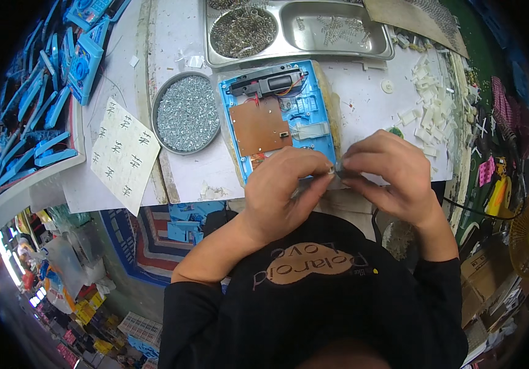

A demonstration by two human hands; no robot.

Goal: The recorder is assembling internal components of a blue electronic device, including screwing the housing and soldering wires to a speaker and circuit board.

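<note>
My left hand [284, 189] and my right hand [394, 174] meet over the near right corner of a blue plastic housing [324, 126]. Both are pinched, fingertips almost touching. Something small and pale shows at the left fingertips, too tiny to name; whatever the right fingers hold is hidden. Inside the housing lie a brown circuit board [257, 128], a black motor unit [270, 85] with thin wires, and a clear plastic piece [309, 131]. My left hand covers the housing's near edge.
Left of the housing stands a round tray of screws [187, 114], beside a marked paper sheet [125, 154]. A steel compartment tray [301, 55] holding springs sits behind. White plastic parts [433, 101] are heaped at right. Blue housings [37, 104] fill a bin at far left.
</note>
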